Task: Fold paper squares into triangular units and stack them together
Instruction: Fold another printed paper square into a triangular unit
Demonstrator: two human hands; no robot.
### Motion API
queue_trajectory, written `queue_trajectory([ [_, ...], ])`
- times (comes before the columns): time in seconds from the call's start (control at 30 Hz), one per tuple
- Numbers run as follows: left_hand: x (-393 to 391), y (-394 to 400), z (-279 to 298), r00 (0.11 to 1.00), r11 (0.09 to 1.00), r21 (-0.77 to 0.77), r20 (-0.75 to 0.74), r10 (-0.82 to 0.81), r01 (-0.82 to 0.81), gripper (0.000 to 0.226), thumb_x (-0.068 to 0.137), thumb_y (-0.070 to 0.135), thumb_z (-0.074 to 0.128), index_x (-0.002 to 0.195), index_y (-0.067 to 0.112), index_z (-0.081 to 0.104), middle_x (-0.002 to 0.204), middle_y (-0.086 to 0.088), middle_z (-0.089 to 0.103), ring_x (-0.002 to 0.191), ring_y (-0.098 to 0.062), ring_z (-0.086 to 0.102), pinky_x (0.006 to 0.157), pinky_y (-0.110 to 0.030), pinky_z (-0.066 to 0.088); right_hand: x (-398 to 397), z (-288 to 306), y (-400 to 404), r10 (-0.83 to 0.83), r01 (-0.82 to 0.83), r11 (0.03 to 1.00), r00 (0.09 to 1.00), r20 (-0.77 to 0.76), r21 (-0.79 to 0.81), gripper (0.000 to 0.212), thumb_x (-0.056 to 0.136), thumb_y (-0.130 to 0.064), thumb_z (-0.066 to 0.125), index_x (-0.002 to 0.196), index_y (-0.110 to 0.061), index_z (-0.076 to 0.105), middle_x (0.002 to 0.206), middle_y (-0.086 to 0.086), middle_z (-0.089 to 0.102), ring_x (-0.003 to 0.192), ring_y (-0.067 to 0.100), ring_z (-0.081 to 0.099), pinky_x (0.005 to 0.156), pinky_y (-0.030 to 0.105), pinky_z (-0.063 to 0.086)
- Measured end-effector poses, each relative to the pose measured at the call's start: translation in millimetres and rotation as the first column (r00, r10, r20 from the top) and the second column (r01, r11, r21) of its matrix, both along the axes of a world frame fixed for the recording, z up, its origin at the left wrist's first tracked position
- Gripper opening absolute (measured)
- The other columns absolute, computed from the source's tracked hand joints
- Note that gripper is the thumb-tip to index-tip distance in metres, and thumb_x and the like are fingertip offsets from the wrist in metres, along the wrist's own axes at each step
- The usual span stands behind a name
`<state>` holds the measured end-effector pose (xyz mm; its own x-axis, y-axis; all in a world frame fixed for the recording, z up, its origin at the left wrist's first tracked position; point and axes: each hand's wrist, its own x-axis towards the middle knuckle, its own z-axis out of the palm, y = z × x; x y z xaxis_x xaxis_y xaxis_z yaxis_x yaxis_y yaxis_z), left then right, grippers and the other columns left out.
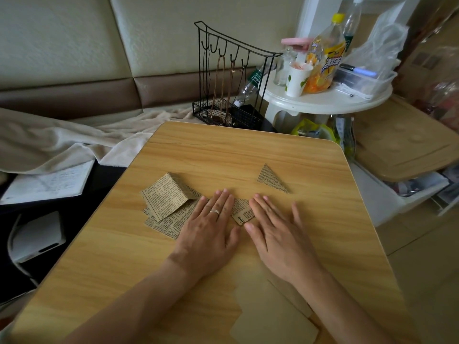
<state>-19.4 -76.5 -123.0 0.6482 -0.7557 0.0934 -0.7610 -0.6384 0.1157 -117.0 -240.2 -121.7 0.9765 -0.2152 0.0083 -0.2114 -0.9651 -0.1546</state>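
Newsprint-patterned paper piece (242, 211) lies under both flat hands, left hand (211, 227) and right hand (278, 232), each grip wide, pressing its crease into the wooden counter (248, 150); a finished newsprint triangle (270, 178) waits far right.

Wood-grain table (223, 150), padded cream wall (74, 33) behind, round white side table (323, 103) right, blanket (62, 140) left.
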Motion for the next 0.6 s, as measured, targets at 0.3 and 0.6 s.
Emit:
queue_trajectory([
  [0.3, 7, -3, 16, 0.999, 0.99, -0.138, -0.037, -0.015, 0.01, 0.055, 0.107, 0.046, 0.032, 0.151, 0.016, 0.047, 0.157, -0.003, 0.045, 0.147, -0.02, 0.036, 0.124, -0.038, 0.021, 1, 10, -12, -0.056, 0.028, 0.991, 0.975, 0.216, 0.13, 0.06, 0.105, -0.054, 0.024, 0.142, -0.021, 0.058, 0.155, -0.008, 0.051, 0.148, 0.01, 0.04, 0.126, 0.052, 0.016],
  [0.6, 18, -6, 17, 0.997, 0.984, -0.176, -0.073, 0.015, -0.028, 0.038, 0.092, 0.047, 0.058, 0.125, 0.027, 0.057, 0.118, 0.007, 0.051, 0.117, -0.017, 0.045, 0.097, -0.04, 0.036, 14, 6, -7, -0.016, -0.037, 0.978, 0.968, 0.25, 0.206, 0.046, 0.096, -0.032, 0.065, 0.137, -0.012, 0.061, 0.139, 0.001, 0.054, 0.136, 0.023, 0.044, 0.116, 0.045, 0.035],
])
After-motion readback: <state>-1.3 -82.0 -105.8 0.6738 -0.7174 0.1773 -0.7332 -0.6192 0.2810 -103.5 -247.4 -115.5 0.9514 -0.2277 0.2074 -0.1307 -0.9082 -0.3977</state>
